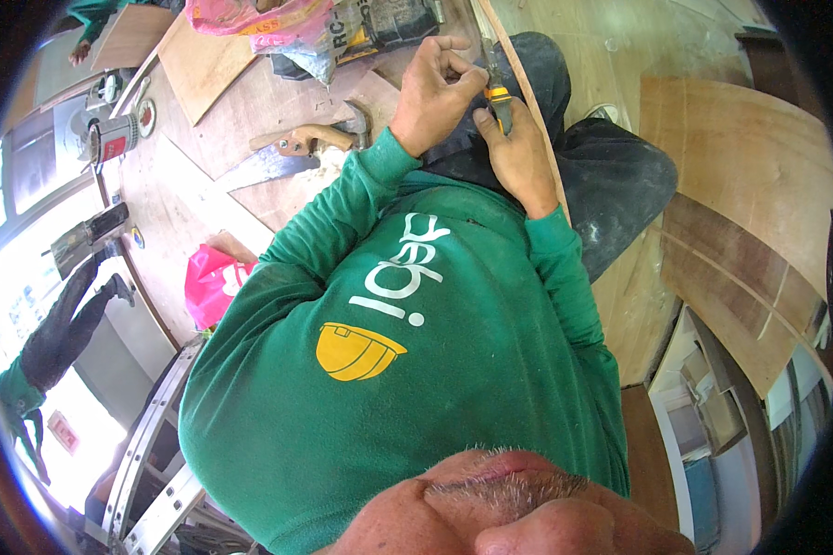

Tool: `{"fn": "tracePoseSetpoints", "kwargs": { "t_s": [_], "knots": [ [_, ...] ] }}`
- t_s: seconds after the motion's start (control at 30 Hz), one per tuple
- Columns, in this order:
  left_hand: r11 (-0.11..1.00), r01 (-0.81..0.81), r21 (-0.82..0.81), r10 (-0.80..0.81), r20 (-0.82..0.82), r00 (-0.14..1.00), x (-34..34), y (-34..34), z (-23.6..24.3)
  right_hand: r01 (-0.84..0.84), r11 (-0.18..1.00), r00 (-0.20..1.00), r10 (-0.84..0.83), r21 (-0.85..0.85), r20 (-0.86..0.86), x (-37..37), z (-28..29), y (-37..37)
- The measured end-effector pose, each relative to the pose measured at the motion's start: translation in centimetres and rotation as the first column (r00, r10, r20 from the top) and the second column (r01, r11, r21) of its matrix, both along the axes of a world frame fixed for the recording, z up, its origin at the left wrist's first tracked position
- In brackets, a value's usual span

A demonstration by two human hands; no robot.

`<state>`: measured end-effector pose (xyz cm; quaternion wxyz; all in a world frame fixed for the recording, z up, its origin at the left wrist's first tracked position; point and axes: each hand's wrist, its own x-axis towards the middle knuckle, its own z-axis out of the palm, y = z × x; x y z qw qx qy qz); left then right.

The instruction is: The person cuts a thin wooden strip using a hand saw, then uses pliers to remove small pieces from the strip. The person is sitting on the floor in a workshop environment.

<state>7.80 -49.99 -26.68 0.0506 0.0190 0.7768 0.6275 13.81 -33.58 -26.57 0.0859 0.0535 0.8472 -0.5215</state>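
My right hand (518, 157) is closed round a tool with a yellow-and-black handle (500, 95); its metal end points away from me, and its exact kind is hard to tell. Just left of it, my left hand (435, 97) is raised with thumb and fingertips pinched together; whatever may be between them is too small to make out. A long thin wooden strip (525, 88) runs past my right hand, over my bent legs. Left of my left wrist, a hand saw (267, 169) and a wooden-handled hammer (354, 120) lie close together on the boards.
Pink plastic sacks (282, 28) lie at the far side. A paint can (113, 139) and a bright pink bag (215, 285) stand to the left, a metal ladder (157, 444) at lower left. Plywood sheets (731, 166) lie right. Another person (60, 328) is at the left edge.
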Motion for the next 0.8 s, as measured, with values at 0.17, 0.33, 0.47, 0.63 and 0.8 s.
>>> {"fn": "tracePoseSetpoints", "kwargs": {
  "t_s": [0.17, 0.33, 0.47, 0.63, 0.8],
  "knots": [
    [0.957, 0.107, 0.268, -0.158, 0.176, 0.972, -0.1, -1.8, 0.8, 0.019, 0.999, 1.0, -0.019, -0.046, -0.003, 0.0, -0.1, 0.2],
    [0.966, 0.255, 0.042, -0.258, 0.21, 0.943, -0.7, -3.8, 1.7, -0.019, 1.0, 0.999, 0.019, 0.005, -0.025, -0.1, -0.5, 0.2],
    [0.947, 0.309, -0.088, -0.275, 0.271, 0.922, -1.6, -3.3, 3.1, -0.008, 0.999, 0.999, 0.009, -0.033, 0.035, -0.1, 0.3, 0.0],
    [0.958, 0.284, -0.047, -0.255, 0.315, 0.914, -1.9, -2.7, 2.0, -0.026, 1.0, 1.0, 0.026, 0.01, 0.012, 0.0, 0.1, 0.0],
    [0.964, 0.264, 0.021, -0.255, 0.342, 0.904, -2.0, -2.9, 0.2, -0.049, 0.998, 0.999, 0.048, 0.049, 0.015, 0.0, 0.0, 0.0]
  ]
}}
